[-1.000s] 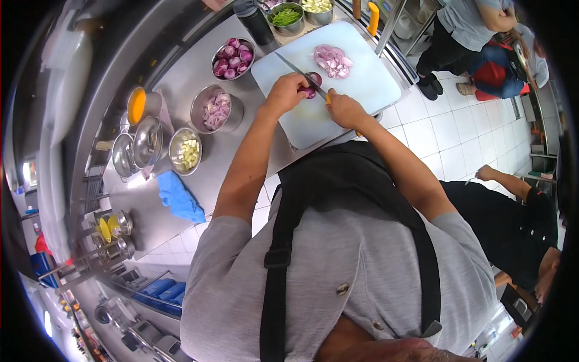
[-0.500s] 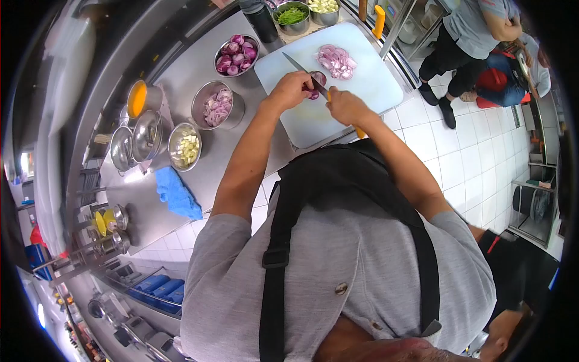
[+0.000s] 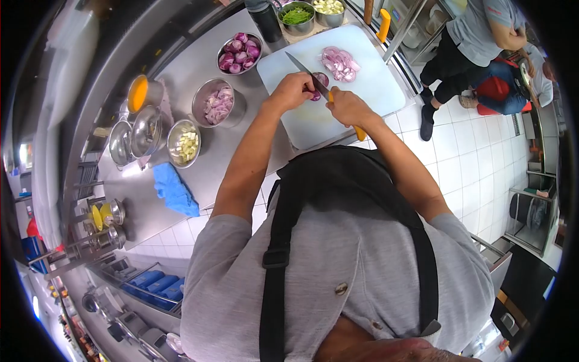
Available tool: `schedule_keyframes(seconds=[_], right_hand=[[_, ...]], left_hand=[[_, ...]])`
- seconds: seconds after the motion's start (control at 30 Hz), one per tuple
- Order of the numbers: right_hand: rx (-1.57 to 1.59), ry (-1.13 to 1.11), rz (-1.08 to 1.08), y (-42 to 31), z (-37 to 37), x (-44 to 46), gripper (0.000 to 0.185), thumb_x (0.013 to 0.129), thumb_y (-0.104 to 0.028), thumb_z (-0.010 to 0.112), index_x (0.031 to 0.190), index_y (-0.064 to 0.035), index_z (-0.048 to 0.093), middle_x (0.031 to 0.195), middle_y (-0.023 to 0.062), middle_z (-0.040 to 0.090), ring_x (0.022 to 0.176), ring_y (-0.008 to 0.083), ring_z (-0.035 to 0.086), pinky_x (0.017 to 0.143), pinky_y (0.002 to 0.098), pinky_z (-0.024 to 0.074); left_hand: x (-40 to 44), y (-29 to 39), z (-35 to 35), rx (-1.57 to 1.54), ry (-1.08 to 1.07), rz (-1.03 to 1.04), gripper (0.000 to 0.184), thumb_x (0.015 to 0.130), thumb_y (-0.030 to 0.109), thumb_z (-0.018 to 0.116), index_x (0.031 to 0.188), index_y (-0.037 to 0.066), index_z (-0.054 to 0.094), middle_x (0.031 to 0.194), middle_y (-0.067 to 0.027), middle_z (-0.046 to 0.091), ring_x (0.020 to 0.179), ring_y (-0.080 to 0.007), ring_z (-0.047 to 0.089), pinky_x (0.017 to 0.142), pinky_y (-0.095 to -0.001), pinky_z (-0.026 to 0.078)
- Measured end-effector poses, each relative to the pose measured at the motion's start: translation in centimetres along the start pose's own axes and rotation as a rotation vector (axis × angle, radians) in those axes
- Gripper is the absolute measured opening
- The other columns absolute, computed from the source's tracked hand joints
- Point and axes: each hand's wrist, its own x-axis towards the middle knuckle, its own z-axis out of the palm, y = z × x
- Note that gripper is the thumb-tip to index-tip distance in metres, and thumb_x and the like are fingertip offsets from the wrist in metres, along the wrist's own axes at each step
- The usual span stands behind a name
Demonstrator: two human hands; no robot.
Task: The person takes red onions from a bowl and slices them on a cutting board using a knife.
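My right hand (image 3: 351, 108) is closed round the yellow handle of a kitchen knife (image 3: 301, 65), its blade slanting up and left over the white cutting board (image 3: 295, 130). Close against the blade, my left hand (image 3: 292, 92) grips a red onion (image 3: 316, 95) with bent fingertips. The purple onion shows on both sides of the blade; how deep the edge sits in it I cannot tell. Beyond, a pile of sliced onion (image 3: 340, 64) lies on the board's far part.
Left of the board stand a bowl of peeled red onions (image 3: 239, 53), a pot of onion pieces (image 3: 218, 105) and a bowl of pale chunks (image 3: 184, 143). A blue cloth (image 3: 175, 190) lies nearby. Chopped greens fill a container (image 3: 297, 15) behind. Another person (image 3: 476, 36) stands at the right.
The view has shifted slightly. My hands, the knife and the onion keep nearly the same places on the board. The standing person's legs have moved, and a dark-clothed figure at lower right has left view.
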Motion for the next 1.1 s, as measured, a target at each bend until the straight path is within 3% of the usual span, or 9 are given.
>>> schedule_keyframes(seconds=[0.07,0.17,0.27,0.37,0.47,0.57,0.9,1.0,1.1], right_hand=[[-0.125,0.188,-0.126,3.3,4.7,1.9,0.033,0.104,-0.023,0.055,0.116,0.0077,0.053,0.089,0.0311,0.073,0.080,0.0456,0.074,0.082,0.0546,0.0572],[0.122,-0.112,0.078,-0.7,-0.2,0.0,0.034,0.103,-0.023,0.056,0.116,0.0079,0.052,0.088,0.0299,0.073,0.077,0.0442,0.074,0.082,0.0542,0.0575],[0.134,-0.093,0.094,-1.7,-1.5,-0.9,0.033,0.103,-0.022,0.056,0.115,0.0087,0.052,0.087,0.0286,0.073,0.072,0.0411,0.075,0.079,0.0530,0.0584],[-0.075,0.257,-0.174,4.6,6.6,2.9,0.031,0.106,-0.020,0.057,0.115,0.0084,0.051,0.075,0.0242,0.070,0.055,0.0346,0.070,0.061,0.0478,0.0581],[0.103,-0.040,0.029,0.2,0.5,0.4,0.030,0.106,-0.020,0.057,0.115,0.0079,0.051,0.076,0.0244,0.070,0.055,0.0336,0.070,0.059,0.0471,0.0576],[0.164,-0.080,0.111,-2.0,-1.1,-1.1,0.030,0.103,-0.021,0.056,0.115,0.0075,0.053,0.083,0.0271,0.073,0.064,0.0370,0.074,0.074,0.0507,0.0593],[0.136,-0.038,0.054,0.0,1.8,0.2,0.033,0.105,-0.023,0.055,0.117,0.0080,0.054,0.084,0.0281,0.073,0.065,0.0369,0.074,0.072,0.0496,0.0595],[0.132,-0.056,0.052,-0.6,0.3,-0.2,0.033,0.104,-0.022,0.055,0.117,0.0083,0.054,0.084,0.0288,0.073,0.066,0.0367,0.074,0.074,0.0498,0.0598],[0.096,-0.027,0.037,-0.1,0.6,-0.3,0.032,0.104,-0.021,0.055,0.116,0.0088,0.053,0.083,0.0287,0.072,0.066,0.0361,0.075,0.072,0.0494,0.0601]], left_hand=[[0.1,-0.3,0.3,-0.004,0.011,0.027,0.023,0.076,0.002,0.088,0.090,0.001,0.070,0.095,-0.0136,0.071,0.088,-0.0313,0.071,0.079,-0.0410,0.056],[-0.1,0.0,-0.2,0.043,0.014,0.030,0.022,0.078,-0.001,0.087,0.092,0.000,0.070,0.096,-0.0124,0.071,0.088,-0.0274,0.072,0.081,-0.0385,0.058],[-0.2,-0.2,0.0,0.047,0.016,0.032,0.022,0.078,-0.003,0.087,0.092,0.000,0.070,0.095,-0.0119,0.071,0.088,-0.0253,0.072,0.081,-0.0372,0.058],[-0.1,-0.6,0.6,0.003,0.025,0.035,0.022,0.078,-0.002,0.087,0.092,-0.001,0.070,0.094,-0.0118,0.071,0.087,-0.0253,0.072,0.081,-0.0372,0.058],[-0.3,-0.2,0.1,0.015,0.022,0.007,0.021,0.079,-0.003,0.087,0.091,-0.001,0.070,0.095,-0.0117,0.071,0.086,-0.0247,0.072,0.080,-0.0370,0.058],[-0.3,0.4,0.1,0.022,0.027,-0.010,0.020,0.079,-0.003,0.086,0.091,-0.001,0.070,0.095,-0.0116,0.071,0.086,-0.0241,0.072,0.080,-0.0368,0.058],[-0.6,0.3,0.1,0.026,0.041,0.014,0.020,0.079,-0.003,0.087,0.088,0.000,0.069,0.095,-0.0114,0.071,0.087,-0.0238,0.072,0.078,-0.0366,0.058],[-0.4,-0.1,0.2,-0.009,0.042,-0.025,0.020,0.077,0.003,0.088,0.087,0.002,0.071,0.095,-0.0133,0.072,0.088,-0.0323,0.071,0.080,-0.0408,0.056],[-0.7,0.4,0.2,0.063,0.059,-0.008,0.021,0.079,-0.001,0.087,0.088,0.000,0.069,0.094,-0.0121,0.071,0.086,-0.0262,0.072,0.078,-0.0376,0.057]])
